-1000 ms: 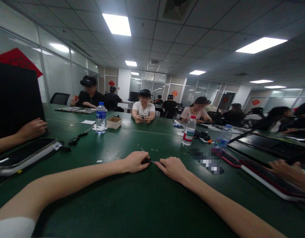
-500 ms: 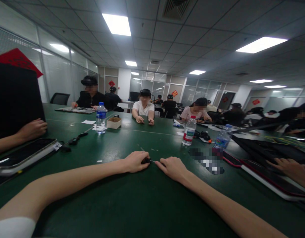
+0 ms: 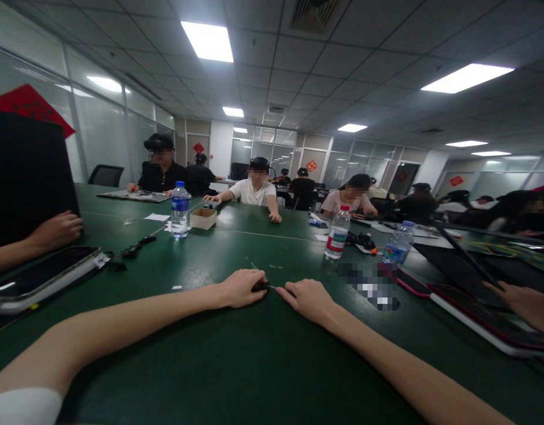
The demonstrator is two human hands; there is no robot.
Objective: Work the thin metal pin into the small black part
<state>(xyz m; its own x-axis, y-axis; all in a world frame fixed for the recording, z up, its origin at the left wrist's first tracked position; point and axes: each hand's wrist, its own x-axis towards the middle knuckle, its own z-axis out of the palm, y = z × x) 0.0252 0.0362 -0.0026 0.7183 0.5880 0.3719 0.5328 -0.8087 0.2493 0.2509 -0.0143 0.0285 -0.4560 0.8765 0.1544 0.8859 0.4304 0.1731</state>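
On the green table [image 3: 272, 360], my left hand [image 3: 243, 289] is closed around a small black object [image 3: 262, 285], mostly covered by the fingers. A thin pale piece [image 3: 272, 287] sticks out from it toward my right hand [image 3: 308, 300]. The right hand rests on the tabletop with its fingers curled, its foremost fingertip close to the end of that piece. Whether the two touch, and what lies under the right fingers, I cannot make out. A thin line [image 3: 254, 267] shows just beyond the left hand.
Bottles stand ahead: one blue-capped [image 3: 179, 209], one red-capped [image 3: 338, 231], another blue-capped [image 3: 396, 243]. A small open cardboard box [image 3: 203, 219] is near the left one. Tablets [image 3: 42, 271] and other people's hands [image 3: 522, 301] flank both sides. A person [image 3: 254, 192] sits opposite.
My hands keep the same pose. The person opposite has separated their hands, one reaching out behind the cardboard box. At right, another person's hand has lifted a dark flat edge.
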